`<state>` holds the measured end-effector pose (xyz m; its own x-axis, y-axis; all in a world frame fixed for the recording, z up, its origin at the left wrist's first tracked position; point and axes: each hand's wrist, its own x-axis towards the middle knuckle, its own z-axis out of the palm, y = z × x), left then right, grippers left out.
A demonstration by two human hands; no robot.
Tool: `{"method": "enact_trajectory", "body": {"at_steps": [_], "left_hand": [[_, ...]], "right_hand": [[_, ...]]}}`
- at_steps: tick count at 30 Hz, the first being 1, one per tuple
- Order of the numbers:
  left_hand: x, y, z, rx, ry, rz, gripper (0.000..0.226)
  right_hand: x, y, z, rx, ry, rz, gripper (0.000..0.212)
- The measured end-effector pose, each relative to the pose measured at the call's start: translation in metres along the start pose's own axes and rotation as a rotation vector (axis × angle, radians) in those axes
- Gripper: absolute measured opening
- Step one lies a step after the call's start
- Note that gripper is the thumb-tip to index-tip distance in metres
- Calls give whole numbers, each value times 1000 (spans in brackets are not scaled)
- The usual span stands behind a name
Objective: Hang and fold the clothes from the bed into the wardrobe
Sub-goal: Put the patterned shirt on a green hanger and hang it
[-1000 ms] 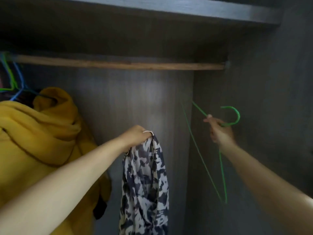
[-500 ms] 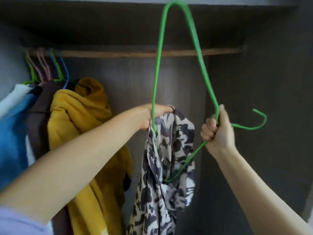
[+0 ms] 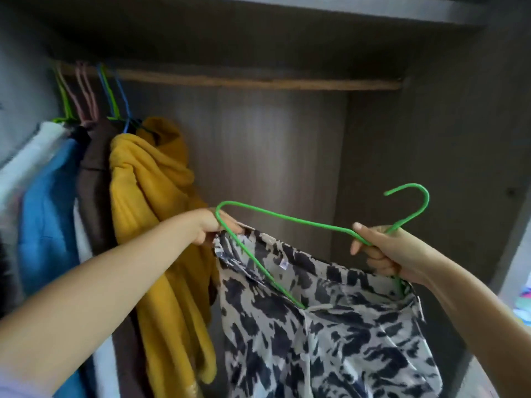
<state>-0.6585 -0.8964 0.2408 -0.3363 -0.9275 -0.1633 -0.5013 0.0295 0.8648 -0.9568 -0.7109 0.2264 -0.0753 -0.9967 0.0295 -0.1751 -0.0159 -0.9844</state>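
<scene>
My left hand [image 3: 211, 229] is pinching the soft, floppy spotted top [image 3: 330, 326] while my right hand [image 3: 385, 254] is gripping the thin, bendy green hanger [image 3: 287, 219] near its hook.

The single head-worn camera looks forward and slightly up into the wardrobe [image 3: 281, 156] from close in, its rail [image 3: 258, 81] crossing the upper frame, both forearms reaching inward from the bottom corners.

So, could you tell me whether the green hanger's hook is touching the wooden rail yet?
Apart. The head view shows the hook well below the wooden rail, with wardrobe wall between.
</scene>
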Motion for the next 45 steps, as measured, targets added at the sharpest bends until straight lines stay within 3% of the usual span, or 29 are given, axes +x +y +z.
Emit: {"method": "enact_trajectory", "body": {"at_steps": [3, 8, 13, 18, 20, 25, 28, 30, 33, 36, 39, 41, 45], "left_hand": [[3, -13, 18, 97, 42, 24, 4], [14, -19, 47, 307, 149, 152, 11], [9, 6, 76, 485, 234, 328, 24], [-13, 36, 121, 436, -187, 688, 22], [-15, 39, 129, 442, -244, 772, 21], [-2, 31, 108, 430, -193, 669, 25], [-12, 38, 117, 392, -311, 700, 18], [-15, 44, 122, 513, -446, 631, 31], [-9, 44, 119, 753, -376, 585, 34], [-6, 37, 117, 539, -336, 666, 35], [-4, 27, 107, 483, -276, 696, 37], [0, 21, 99, 461, -207, 701, 37], [6, 16, 85, 394, -47, 690, 37]], "right_hand": [[-8, -9, -8, -87, 2, 22, 43], [-18, -15, -17, -416, 73, 67, 47], [-20, -24, -9, -747, 11, 197, 51], [-5, -32, 7, -672, -69, 165, 44], [-1, -30, 10, -643, -132, 178, 42], [-2, -31, -9, -504, -164, 189, 39], [7, -24, 2, -537, -178, 210, 38], [13, -21, 8, -540, -204, 203, 36], [15, -23, -1, -452, -249, 125, 29], [9, -31, -26, -321, -303, 69, 34], [1, -27, -59, -554, -269, 211, 47], [-3, -10, -66, -823, -282, 318, 33], [-2, 14, -62, -989, -50, 28, 32]]}}
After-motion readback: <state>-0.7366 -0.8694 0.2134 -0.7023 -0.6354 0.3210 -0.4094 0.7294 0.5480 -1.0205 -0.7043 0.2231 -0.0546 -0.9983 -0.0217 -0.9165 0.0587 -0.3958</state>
